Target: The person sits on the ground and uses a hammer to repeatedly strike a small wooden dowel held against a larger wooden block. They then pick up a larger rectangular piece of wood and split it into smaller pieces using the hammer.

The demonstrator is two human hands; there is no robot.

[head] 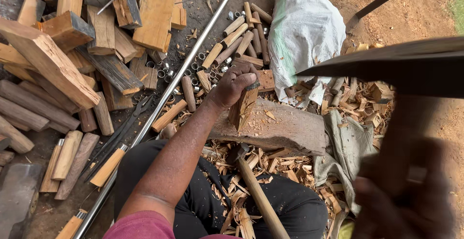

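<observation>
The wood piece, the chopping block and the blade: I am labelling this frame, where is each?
wood piece [242, 109], head view, on its split face below the left hand [234, 82].
chopping block [285, 125], head view, on its bare top.
blade [386, 67], head view, on its dark flat side.

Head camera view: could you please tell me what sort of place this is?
Probably an outdoor woodworking spot on bare earth: the left hand steadies a wood piece on a chopping block, amid wood shavings and stacked wood offcuts.

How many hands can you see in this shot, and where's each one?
2. The left hand grips a wood piece upright on the log block; the right hand, blurred at lower right, holds a raised blade tool.
</observation>
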